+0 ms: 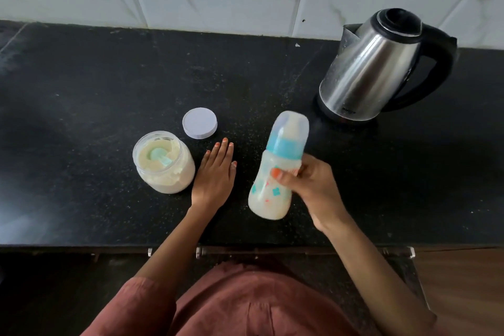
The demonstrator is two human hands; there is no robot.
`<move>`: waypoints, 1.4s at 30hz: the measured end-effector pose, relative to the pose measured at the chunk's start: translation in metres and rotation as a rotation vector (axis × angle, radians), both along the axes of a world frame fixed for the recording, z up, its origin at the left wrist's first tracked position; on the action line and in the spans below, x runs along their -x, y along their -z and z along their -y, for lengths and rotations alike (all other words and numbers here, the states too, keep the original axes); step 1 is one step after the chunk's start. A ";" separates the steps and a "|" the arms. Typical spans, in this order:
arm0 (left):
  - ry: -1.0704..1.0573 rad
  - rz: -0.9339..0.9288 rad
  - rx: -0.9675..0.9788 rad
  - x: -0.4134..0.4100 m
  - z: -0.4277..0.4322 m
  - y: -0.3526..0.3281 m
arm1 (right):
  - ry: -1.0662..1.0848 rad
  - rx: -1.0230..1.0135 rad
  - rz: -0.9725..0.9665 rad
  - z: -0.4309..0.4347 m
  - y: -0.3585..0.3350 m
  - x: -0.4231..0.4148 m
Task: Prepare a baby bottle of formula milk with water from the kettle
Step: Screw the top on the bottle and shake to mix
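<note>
Item: clear baby bottle with blue collar and cap (278,169), capped, full of milky liquid, gripped mid-air and tilted by right hand (308,185); judged mixing stage, near finished. Left hand (215,174) flat, fingers straight, on black countertop (81,90). Open clear formula jar (163,162), white round lid (200,123) unreplaced. Steel kettle (381,65) set down.

The kettle (381,65) is standing by the counter's (81,90) back edge, toward the right. The jar (163,162) is standing left of centre, with the scoop (161,157) lying in it. The lid (200,123) is lying just behind it, to its right. The left hand (214,174) is resting flat beside the jar's right. The bottle (278,169) is tilting in the right hand (308,188), before the kettle.
</note>
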State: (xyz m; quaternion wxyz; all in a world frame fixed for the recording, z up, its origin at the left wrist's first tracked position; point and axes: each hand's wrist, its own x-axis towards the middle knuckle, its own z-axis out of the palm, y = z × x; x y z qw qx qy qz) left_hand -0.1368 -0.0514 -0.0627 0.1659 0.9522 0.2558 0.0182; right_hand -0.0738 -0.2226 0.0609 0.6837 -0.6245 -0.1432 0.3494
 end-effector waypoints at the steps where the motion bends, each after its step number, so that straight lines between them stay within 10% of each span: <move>1: -0.001 0.004 -0.003 0.000 0.000 0.000 | 0.052 -0.047 -0.016 0.000 -0.001 -0.005; 5: 0.000 0.023 -0.013 0.001 0.001 -0.001 | 0.416 -0.285 -0.247 -0.006 -0.007 -0.026; 10: 0.000 0.006 0.003 0.001 0.000 -0.001 | 0.082 -0.023 -0.009 0.001 -0.002 -0.007; 15: 0.000 0.018 -0.006 0.001 0.001 -0.002 | 0.482 -0.316 -0.261 -0.001 -0.007 -0.030; 21: -0.002 0.005 0.013 0.002 0.001 -0.002 | 0.113 0.012 -0.035 0.005 0.003 -0.005; 26: -0.001 0.026 0.008 0.002 0.002 -0.003 | 0.539 -0.246 -0.241 -0.003 -0.002 -0.026; 31: -0.001 0.003 0.009 0.001 0.001 -0.002 | 0.142 0.037 -0.003 0.002 0.002 0.000; 36: -0.003 0.014 0.004 0.001 0.001 -0.002 | 0.460 -0.235 -0.193 -0.002 -0.006 -0.021; 42: -0.003 0.000 0.022 0.002 0.001 -0.002 | 0.086 0.020 -0.030 0.001 0.002 0.000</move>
